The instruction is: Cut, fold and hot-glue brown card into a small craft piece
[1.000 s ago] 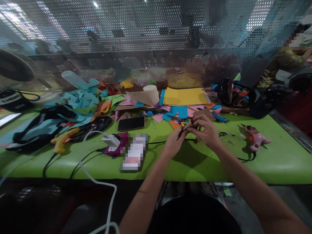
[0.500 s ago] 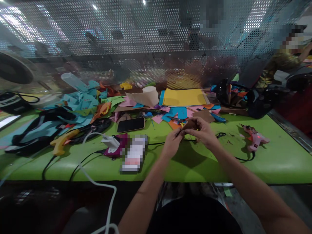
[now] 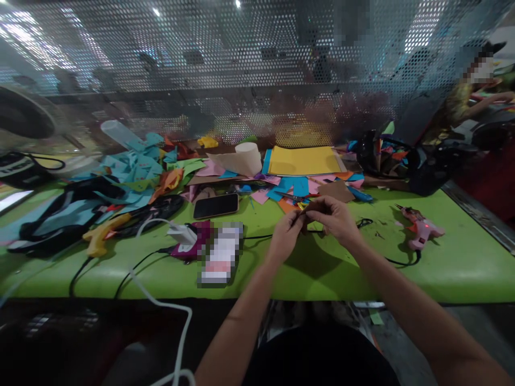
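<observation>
Small brown paper bit [image 3: 304, 219] is held just above green table [image 3: 462, 262], betw. both hands. One end is pinched by L hand [image 3: 285, 236] fingertips; R hand [image 3: 335, 217] fingers are curled onto the other. Judged light, thin, floppy, easily creased; best gripped at edges. Glue gun [image 3: 422, 229] is set to the right, phone [image 3: 216, 205] to the left.

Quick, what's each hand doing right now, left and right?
Left hand: closed, pinching a small dark piece.
Right hand: closed, pinching the same piece.
</observation>
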A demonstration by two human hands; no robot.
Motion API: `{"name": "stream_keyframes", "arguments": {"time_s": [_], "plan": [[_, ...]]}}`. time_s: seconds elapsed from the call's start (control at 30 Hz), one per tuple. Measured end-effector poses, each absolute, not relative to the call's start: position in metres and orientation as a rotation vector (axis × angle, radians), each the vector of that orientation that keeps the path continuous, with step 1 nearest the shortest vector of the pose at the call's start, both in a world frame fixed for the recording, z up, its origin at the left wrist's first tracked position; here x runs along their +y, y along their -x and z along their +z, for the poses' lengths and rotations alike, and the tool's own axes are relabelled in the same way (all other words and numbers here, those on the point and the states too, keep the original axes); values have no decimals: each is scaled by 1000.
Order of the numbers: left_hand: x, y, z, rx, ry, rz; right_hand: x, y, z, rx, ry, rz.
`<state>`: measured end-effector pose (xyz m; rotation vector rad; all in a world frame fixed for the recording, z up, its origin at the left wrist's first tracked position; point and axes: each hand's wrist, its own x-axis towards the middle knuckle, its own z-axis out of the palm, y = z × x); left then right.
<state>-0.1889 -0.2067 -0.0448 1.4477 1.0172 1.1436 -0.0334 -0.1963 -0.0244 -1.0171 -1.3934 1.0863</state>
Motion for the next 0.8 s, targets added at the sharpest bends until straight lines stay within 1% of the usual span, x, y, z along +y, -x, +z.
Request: {"name": "stream_keyframes", "arguments": {"time_s": [0.27,0.57,0.67,0.8], "plan": [[-201,191,-53,1017,-1311,1203,-195,32,-27,-1374,1109,1078],[-202,191,-47,1034,-1173,1231,-195,35,-27,-1409,1125,1092],[-202,191,-48,1049,-1172,1245,-193,33,-29,-1445,1121,988],[-201,191,-49,1031,-1210,1263,-195,30,-27,-1516,1055,667]]}}
